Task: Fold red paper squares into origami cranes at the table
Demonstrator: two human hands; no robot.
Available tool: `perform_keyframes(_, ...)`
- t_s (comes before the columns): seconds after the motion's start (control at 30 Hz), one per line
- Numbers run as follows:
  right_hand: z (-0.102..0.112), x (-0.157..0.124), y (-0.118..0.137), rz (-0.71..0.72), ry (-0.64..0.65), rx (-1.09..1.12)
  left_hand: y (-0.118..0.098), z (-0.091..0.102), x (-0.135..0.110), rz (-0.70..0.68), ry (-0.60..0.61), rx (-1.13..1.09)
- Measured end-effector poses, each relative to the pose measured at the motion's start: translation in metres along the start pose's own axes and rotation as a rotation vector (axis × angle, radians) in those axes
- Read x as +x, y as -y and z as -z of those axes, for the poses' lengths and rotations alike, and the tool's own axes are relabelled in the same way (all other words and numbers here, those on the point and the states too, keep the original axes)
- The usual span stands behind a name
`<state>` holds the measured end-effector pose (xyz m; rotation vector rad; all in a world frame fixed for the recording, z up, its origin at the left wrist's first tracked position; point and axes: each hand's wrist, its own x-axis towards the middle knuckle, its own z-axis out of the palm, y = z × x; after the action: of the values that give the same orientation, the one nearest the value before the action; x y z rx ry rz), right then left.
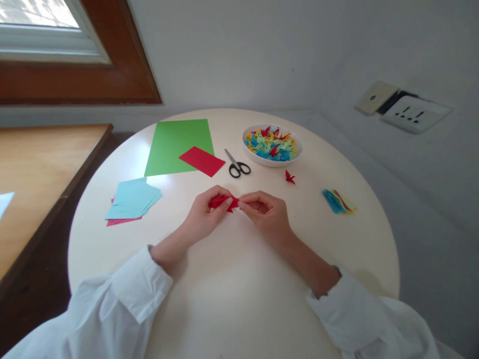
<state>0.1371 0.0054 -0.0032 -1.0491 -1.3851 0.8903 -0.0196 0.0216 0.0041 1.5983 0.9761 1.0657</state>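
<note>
Both hands meet over the middle of the round cream table [232, 299]. My left hand [205, 214] and my right hand [266, 213] each pinch one end of a small folded piece of red paper [223, 202], held just above the tabletop. Fingers of both hands are closed on it. A finished small red folded paper figure [290, 177] lies on the table beyond my right hand.
A white bowl [272, 160] of several coloured folded paper figures stands at the back, black-handled scissors [237, 164] beside it. A green sheet [175, 146] with a red sheet [202, 161] on it lies back left. Light blue sheets [133, 199] lie left, small coloured squares [339, 201] right.
</note>
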Motion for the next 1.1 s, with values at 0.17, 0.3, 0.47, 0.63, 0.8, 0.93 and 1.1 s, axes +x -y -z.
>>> perform_keyframes(0.17, -0.0005, 0.0014, 0.0019, -0.090, -0.018, 0.074, 0.0002, 0.0005, -0.0015, -0.041, -0.034, -0.072)
perform_keyframes(0.3, -0.0004, 0.0012, 0.0033, -0.092, -0.015, 0.078, 0.0002, 0.0005, -0.0021, -0.052, -0.052, -0.055)
perform_keyframes(0.47, -0.0012, 0.0003, 0.0038, -0.050, -0.002, 0.061, 0.0002, -0.0004, -0.0019, -0.053, -0.052, -0.052)
perform_keyframes(0.63, -0.0024, -0.0001, 0.0033, -0.045, -0.008, 0.057, -0.0029, -0.0011, -0.0037, -0.083, -0.067, 0.084)
perform_keyframes(0.8, -0.0029, -0.0002, 0.0043, -0.056, 0.000, 0.048, -0.0037, 0.0001, -0.0049, -0.111, -0.128, 0.253)
perform_keyframes(0.93, -0.0034, -0.0007, 0.0037, -0.040, -0.007, 0.041, -0.0048, -0.0004, -0.0048, -0.098, -0.137, 0.255)
perform_keyframes(1.1, -0.0035, -0.0010, 0.0024, -0.018, -0.019, 0.053, -0.0077, -0.0024, -0.0045, -0.091, -0.119, 0.175)
